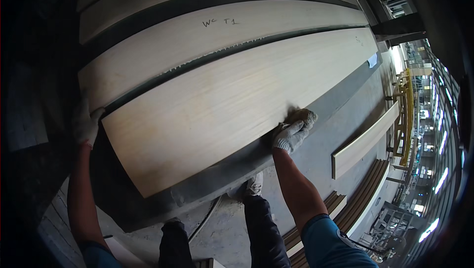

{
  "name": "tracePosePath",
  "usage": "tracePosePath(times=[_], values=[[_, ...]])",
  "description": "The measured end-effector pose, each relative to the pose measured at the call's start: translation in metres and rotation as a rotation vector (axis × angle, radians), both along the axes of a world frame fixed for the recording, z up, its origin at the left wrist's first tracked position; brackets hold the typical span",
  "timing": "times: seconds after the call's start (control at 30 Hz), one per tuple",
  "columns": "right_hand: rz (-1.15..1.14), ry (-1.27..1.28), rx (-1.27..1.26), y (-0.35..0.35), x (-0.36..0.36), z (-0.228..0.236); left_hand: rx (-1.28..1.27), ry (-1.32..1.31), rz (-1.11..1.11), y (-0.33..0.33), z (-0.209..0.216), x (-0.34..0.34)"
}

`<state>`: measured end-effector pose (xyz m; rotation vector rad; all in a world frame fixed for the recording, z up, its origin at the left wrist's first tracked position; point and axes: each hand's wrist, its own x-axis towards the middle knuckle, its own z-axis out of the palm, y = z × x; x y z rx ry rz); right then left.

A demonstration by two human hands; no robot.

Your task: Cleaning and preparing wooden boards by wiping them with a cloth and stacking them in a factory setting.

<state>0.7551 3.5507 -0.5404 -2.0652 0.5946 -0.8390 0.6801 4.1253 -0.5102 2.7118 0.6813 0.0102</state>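
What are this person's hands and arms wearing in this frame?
The left hand wears a pale greyish glove with a reddish edge at the wrist. The right hand wears a similar glove, smudged, with a ribbed whitish cuff. The forearms are bare below blue sleeves; the right sleeve bears a small dark-and-light marking, too unclear to make out.

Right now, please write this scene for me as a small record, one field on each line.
Left hand: gloved, at the left ends of two panels; exact contact unclear
Right hand: gloved, closed around a greyish lump, at the near edge of the nearest panel
Nearest panel: pale, wood-like, long, lying flat
Next panel: alongside, a dark gap between, handwritten marks on top
Support: dark surface under the panels
Right side: pale board, yellow frame
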Motion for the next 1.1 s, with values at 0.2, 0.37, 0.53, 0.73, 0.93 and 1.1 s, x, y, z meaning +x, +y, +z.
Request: tracePosePath(times=[0.2,0.37,0.53,0.73,0.93,1.1], values=[[0.034,0.026,0.14,0.007,0.0,-0.001,-0.01,0.078,0.052,-0.008,-0.001,0.005],[0.231,-0.117,0.286,-0.009,0.009,-0.02,-0.158,0.105,0.141,-0.003,0.006,0.015],[0.188,-0.195,0.337,-0.004,0.019,-0.023,-0.151,0.105,0.133,0.001,0.003,0.022],[0.124,-0.16,0.401,0.009,0.024,-0.018,-0.169,-0.104,0.22,0.008,-0.03,0.002],[0.187,-0.161,0.185,0.009,0.027,-0.03,-0.109,-0.025,0.185,0.022,-0.046,-0.026],[0.127,-0.042,0.287,-0.049,0.005,-0.054,-0.154,0.012,0.163,0.023,-0.049,-0.029]])
